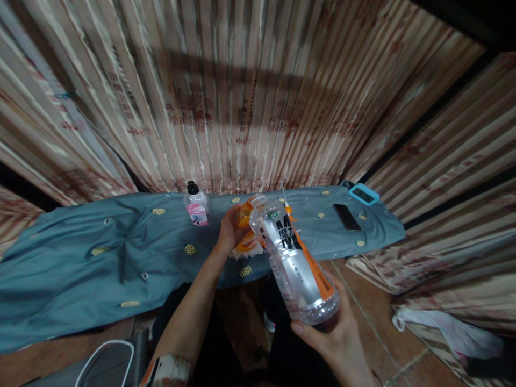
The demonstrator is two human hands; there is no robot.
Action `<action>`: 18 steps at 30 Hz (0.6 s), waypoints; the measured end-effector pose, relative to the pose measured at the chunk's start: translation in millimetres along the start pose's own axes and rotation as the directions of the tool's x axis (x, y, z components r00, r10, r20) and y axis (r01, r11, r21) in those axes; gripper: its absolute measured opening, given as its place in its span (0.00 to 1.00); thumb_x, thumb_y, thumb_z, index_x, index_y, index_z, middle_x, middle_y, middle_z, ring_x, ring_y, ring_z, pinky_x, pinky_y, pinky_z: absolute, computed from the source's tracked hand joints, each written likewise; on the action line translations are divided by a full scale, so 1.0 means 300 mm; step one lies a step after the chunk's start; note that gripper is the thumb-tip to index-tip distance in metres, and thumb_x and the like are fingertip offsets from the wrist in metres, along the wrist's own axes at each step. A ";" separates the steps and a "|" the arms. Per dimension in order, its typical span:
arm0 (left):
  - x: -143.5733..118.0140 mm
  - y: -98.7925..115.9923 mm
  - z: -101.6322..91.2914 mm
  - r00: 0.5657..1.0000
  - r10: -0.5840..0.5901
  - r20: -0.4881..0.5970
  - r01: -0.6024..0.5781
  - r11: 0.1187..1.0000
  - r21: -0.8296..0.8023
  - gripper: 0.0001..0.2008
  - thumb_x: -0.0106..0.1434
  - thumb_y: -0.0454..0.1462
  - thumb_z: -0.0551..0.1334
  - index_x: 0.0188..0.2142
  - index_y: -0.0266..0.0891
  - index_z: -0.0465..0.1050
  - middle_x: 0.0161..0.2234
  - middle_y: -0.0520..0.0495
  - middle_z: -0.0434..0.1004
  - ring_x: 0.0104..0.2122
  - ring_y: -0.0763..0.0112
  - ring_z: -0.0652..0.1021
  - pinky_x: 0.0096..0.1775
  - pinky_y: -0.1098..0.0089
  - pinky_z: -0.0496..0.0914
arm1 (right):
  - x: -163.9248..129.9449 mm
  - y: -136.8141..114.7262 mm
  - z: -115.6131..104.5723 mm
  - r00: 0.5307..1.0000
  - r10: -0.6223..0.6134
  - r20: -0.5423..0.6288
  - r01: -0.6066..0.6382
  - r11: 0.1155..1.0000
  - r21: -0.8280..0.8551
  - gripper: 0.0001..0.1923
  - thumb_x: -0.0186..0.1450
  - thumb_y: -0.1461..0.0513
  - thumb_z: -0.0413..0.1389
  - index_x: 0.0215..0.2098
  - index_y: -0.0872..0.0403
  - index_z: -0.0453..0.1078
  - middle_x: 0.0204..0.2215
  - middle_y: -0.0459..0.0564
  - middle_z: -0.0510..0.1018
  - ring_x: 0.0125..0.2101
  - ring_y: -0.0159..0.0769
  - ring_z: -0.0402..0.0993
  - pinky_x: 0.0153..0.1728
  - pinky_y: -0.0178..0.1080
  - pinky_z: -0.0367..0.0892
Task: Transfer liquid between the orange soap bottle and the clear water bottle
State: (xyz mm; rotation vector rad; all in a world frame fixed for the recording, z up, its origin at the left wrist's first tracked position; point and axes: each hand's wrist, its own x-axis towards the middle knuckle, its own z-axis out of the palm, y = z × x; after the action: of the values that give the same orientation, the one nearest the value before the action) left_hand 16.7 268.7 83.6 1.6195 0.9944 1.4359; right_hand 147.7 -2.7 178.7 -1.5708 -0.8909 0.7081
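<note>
My right hand (334, 333) is wrapped round the base of a large clear plastic drink bottle (294, 263) with a silver and orange label. The bottle is tilted, its mouth up and to the left. At that mouth, my left hand (233, 228) is closed on a translucent orange object (244, 214), partly hidden by the fingers and bottle; I cannot tell whether the two touch. Under it on the cloth lies an orange and white item (248, 244) with a fringed edge. Behind the bottle, a thin white stick-like thing with an orange part (287, 207) shows.
A long bench under a blue-green cloth (124, 258) runs across in front of me. On it are a small clear bottle with black cap and pink label (197, 207), a dark phone (346, 217) and a blue-framed device (364, 194). A pleated curtain (242, 97) hangs behind.
</note>
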 end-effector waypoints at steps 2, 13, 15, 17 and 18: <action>0.000 -0.002 0.000 1.000 0.004 0.002 -0.004 1.000 0.025 0.28 0.41 0.41 0.75 0.43 0.40 0.75 0.45 0.40 0.79 0.48 0.47 0.79 0.54 0.46 0.71 | 0.000 -0.002 0.003 1.000 0.010 -0.020 -0.010 1.000 0.009 0.41 0.46 0.58 0.72 0.55 0.49 0.62 0.45 0.53 0.83 0.45 0.53 0.81 0.49 0.49 0.73; 0.002 -0.002 -0.001 1.000 0.000 0.028 -0.002 0.998 0.065 0.28 0.43 0.42 0.73 0.44 0.38 0.74 0.47 0.38 0.79 0.50 0.46 0.78 0.55 0.46 0.71 | 0.001 -0.002 -0.003 1.000 0.000 -0.001 0.000 1.000 -0.030 0.41 0.47 0.55 0.72 0.55 0.49 0.62 0.46 0.54 0.83 0.46 0.54 0.81 0.50 0.50 0.73; 0.002 -0.001 -0.002 1.000 0.006 0.028 -0.007 0.998 0.065 0.27 0.43 0.41 0.73 0.44 0.39 0.74 0.47 0.39 0.79 0.50 0.46 0.78 0.55 0.46 0.71 | 0.001 -0.002 -0.003 1.000 0.003 0.001 -0.003 1.000 -0.024 0.41 0.47 0.54 0.72 0.55 0.49 0.61 0.45 0.54 0.83 0.46 0.54 0.81 0.50 0.50 0.73; 0.001 0.001 -0.003 1.000 0.013 0.028 -0.015 0.998 0.068 0.27 0.43 0.41 0.74 0.44 0.40 0.74 0.47 0.40 0.79 0.50 0.47 0.79 0.55 0.46 0.71 | 0.001 -0.003 -0.002 1.000 0.008 -0.004 -0.008 1.000 -0.024 0.41 0.47 0.55 0.72 0.55 0.49 0.61 0.46 0.54 0.83 0.46 0.54 0.81 0.50 0.50 0.73; 0.001 0.001 -0.002 1.000 0.015 0.025 -0.016 0.998 0.066 0.27 0.43 0.41 0.74 0.44 0.40 0.74 0.47 0.40 0.79 0.50 0.47 0.79 0.55 0.46 0.71 | 0.000 -0.004 -0.002 1.000 0.008 -0.006 -0.008 1.000 -0.022 0.41 0.47 0.56 0.72 0.55 0.49 0.61 0.46 0.54 0.83 0.46 0.54 0.81 0.50 0.50 0.73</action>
State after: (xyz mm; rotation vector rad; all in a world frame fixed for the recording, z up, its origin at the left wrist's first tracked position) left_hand 16.0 269.0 84.1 1.6918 1.0274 1.4035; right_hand 148.0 -2.9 180.0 -1.5963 -0.8914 0.7016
